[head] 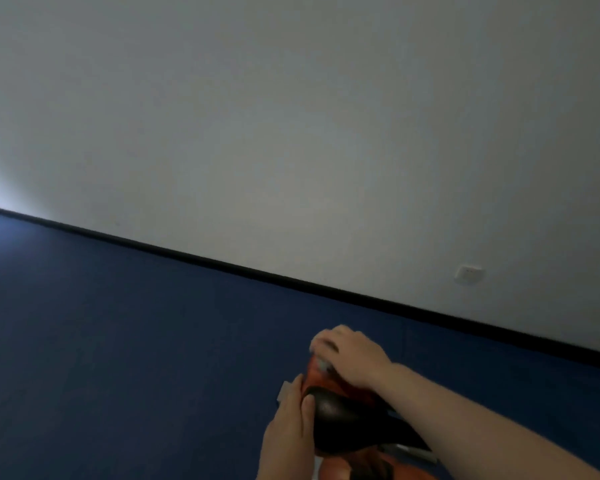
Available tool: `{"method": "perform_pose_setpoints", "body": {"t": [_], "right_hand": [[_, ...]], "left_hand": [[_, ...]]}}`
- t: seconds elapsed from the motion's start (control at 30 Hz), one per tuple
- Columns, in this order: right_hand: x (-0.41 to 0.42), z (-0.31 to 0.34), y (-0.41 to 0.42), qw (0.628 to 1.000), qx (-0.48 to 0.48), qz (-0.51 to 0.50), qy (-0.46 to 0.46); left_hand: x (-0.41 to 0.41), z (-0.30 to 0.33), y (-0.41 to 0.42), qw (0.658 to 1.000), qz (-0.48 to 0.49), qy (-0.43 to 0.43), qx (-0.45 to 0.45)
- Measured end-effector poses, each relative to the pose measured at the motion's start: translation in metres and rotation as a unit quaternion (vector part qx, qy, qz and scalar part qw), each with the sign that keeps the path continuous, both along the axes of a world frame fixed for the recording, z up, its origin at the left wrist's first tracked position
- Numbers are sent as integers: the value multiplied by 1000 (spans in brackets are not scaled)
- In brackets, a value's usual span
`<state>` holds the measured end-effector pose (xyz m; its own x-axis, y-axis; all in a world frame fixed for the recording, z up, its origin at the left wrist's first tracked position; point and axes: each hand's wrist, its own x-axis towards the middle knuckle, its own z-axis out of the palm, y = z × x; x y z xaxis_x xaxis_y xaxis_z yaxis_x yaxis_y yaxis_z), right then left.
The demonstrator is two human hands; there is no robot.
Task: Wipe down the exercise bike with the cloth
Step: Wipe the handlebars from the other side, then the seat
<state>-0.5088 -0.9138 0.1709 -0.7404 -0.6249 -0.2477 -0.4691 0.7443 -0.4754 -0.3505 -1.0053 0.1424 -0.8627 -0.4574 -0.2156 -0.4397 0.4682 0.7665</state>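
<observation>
Head view looked down at the exercise bike (340, 419), low in the picture, with only its black saddle (343, 420) and parts of an orange-red frame showing. The right hand (350, 355) lay on the frame just beyond the saddle's nose, its fingers (323, 341) curled down together over something pale grey that may have been the cloth (323, 364); it was too blurred to be sure. The left hand (288, 434) pressed against the saddle's left side, fingers together and laid flat along it, thumb touching the black surface. A small grey piece (284, 391) showed just past the left hand's fingertips; what it was could not be told. Beyond the saddle spread a dark blue floor (118, 341), met by a black skirting (222, 263) and a pale wall (291, 116) carrying a white socket (469, 273).
</observation>
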Motion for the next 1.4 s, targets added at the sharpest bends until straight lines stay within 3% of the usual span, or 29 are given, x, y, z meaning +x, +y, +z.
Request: {"method": "perform_pose_setpoints", "body": {"t": [0.07,0.17,0.23,0.37,0.47,0.57,0.67,0.8,0.87,0.97,1.07,1.17,1.27,1.33,1.4], "right_hand": [[-2,3,-7,999,11,-23,-25],[12,-8,10,992,4,95,88],[10,-7,25,985,-16,150,78],[-4,11,-3,996,67,65,-7],[11,8,-26,992,92,30,83],[24,-5,2,975,7,126,182],[11,-1,27,974,-15,188,122],[6,10,-12,994,86,45,49],[17,6,-26,987,117,20,109],[27,-6,-2,976,49,117,180],[11,-4,25,991,4,116,71],[-2,2,6,997,68,18,18],[14,0,-14,991,86,-19,96],[32,-9,0,982,46,52,174],[39,-15,30,975,-9,116,187]], "left_hand": [[3,-1,-1,1000,-12,0,3],[6,-1,0,1000,-18,-1,20],[4,2,0,1000,-25,-11,10],[4,6,-3,999,-51,-14,-4],[6,9,-3,998,-61,-23,6],[9,10,-4,997,-79,-18,13],[8,9,-7,996,-92,-16,6],[9,10,-4,997,-75,-20,28],[9,11,-3,997,-72,-15,31],[10,12,-3,997,-78,-22,19],[8,11,-4,996,-81,-25,10],[8,10,0,997,-68,-25,19],[8,8,0,998,-62,-14,28],[7,7,-2,998,-62,-8,19],[5,6,-2,998,-58,2,8]]}}
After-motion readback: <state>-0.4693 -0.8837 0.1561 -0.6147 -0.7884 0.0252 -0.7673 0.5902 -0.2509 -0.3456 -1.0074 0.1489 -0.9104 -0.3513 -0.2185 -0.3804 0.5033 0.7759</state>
